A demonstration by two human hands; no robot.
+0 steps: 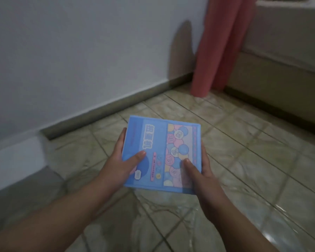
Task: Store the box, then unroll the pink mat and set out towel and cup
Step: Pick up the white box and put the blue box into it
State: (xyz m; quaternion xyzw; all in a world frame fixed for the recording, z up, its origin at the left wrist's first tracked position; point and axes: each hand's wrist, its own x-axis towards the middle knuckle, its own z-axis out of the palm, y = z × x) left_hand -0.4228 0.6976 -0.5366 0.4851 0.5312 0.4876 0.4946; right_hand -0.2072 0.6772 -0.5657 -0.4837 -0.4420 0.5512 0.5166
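Observation:
A flat blue box [162, 142] printed with pastel numbered circles is held level above the tiled floor. My left hand [124, 160] grips its left edge, thumb lying on the lid. My right hand [198, 171] grips the right edge the same way, thumb on top. A rolled pink mat [218, 44] stands upright in the corner, leaning against the white wall at the upper right. No towel or cup is in view.
The floor is beige marbled tile [244, 160]. A white wall [80, 51] with a dark skirting runs along the left. A low beige ledge or bed base [280, 70] stands at the right behind the mat.

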